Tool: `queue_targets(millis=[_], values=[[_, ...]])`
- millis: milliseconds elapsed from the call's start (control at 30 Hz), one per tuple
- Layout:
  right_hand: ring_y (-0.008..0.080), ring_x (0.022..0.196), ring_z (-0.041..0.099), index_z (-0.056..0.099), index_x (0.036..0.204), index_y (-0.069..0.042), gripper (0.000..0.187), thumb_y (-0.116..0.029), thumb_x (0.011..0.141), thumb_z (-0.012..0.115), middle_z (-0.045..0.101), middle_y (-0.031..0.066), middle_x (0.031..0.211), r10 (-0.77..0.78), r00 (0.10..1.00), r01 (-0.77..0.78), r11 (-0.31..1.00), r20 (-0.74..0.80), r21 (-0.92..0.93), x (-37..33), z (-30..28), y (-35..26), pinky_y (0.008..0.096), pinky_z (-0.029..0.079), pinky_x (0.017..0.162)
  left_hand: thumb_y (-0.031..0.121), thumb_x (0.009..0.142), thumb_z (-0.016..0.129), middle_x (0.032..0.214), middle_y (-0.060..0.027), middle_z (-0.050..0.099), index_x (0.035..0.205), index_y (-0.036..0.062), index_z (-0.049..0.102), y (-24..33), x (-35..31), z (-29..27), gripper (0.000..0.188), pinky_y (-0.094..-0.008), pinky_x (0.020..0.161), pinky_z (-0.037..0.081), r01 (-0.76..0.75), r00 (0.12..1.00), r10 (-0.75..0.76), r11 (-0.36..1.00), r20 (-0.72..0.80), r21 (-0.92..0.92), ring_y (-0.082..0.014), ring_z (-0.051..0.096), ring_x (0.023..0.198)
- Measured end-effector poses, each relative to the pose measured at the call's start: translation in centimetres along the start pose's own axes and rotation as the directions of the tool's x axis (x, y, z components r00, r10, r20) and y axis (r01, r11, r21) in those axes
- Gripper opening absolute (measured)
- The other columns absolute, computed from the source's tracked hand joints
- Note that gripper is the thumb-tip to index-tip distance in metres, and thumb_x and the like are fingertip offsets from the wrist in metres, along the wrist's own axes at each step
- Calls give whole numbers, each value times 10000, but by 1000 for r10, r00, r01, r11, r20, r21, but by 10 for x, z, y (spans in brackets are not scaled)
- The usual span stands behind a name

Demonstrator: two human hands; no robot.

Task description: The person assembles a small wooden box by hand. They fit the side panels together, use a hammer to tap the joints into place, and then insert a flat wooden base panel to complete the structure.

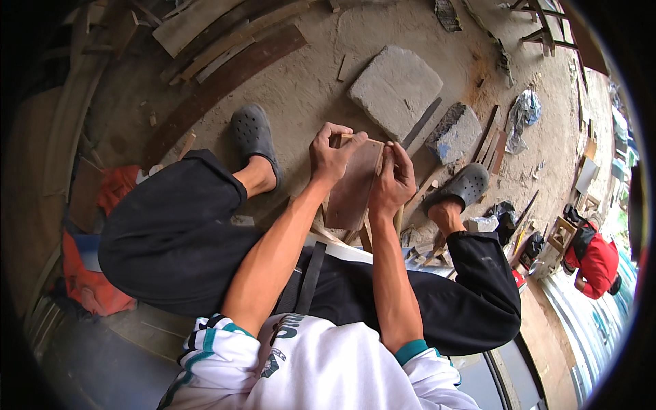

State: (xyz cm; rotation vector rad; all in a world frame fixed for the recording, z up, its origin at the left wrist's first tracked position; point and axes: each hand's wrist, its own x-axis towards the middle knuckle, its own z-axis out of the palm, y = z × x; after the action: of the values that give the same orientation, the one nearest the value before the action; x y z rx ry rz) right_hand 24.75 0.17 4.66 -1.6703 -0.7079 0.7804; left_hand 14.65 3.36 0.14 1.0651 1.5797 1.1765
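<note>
Between my knees I hold up a small brown wooden board (352, 188), with a paler wooden strip along its far edge. My left hand (331, 156) is closed on its far left corner, thumb lying over the top. On the far right corner, my right hand (393, 181) pinches the edge with thumb and fingers. Whether a small piece sits in that pinch is too fine to make out. The underside of the board is hidden.
Beyond my hands lie a large flat stone slab (398, 92), a dark metal strip (422, 121) and a smaller stone block (454, 132). Long planks (232, 82) curve across the far left. An orange cloth (96, 273) is at left. A person in red (600, 266) bends at far right.
</note>
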Motion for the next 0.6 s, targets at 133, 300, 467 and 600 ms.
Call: queue_targets(millis=[133,300,467,600], values=[[108,843,626,682,1029,0,132,-47,908,656,686,56,923,-50,985,54,998,165,-21,2,2,7,244,494,770,336,1036,423,905,-134,690,877,-2,628,-1,3,-1,426,-353,774,494,119,993,-118,992,9,-48,-231,647,853],[73,739,611,662,1078,22,157,-36,942,612,661,34,867,-50,966,61,998,253,-32,1,10,10,213,503,642,383,1057,285,1022,-150,677,996,-20,636,-9,1,-5,538,-334,884,480,108,993,-100,983,60,-149,-222,634,972],[178,798,668,681,1062,-9,181,-5,887,634,691,86,929,-335,880,411,892,335,-187,-1,10,8,273,525,719,277,1035,312,1154,-156,642,1103,-28,591,-14,-6,-10,418,-346,976,445,8,999,1,963,33,-270,-246,603,1069],[250,853,688,694,1026,-25,188,-3,842,664,698,131,952,-351,871,436,875,344,-211,-6,15,-3,312,525,766,106,944,441,1169,-166,641,1146,-30,550,-8,-18,-17,268,-347,978,464,-73,997,78,977,19,-199,-262,617,1088]])
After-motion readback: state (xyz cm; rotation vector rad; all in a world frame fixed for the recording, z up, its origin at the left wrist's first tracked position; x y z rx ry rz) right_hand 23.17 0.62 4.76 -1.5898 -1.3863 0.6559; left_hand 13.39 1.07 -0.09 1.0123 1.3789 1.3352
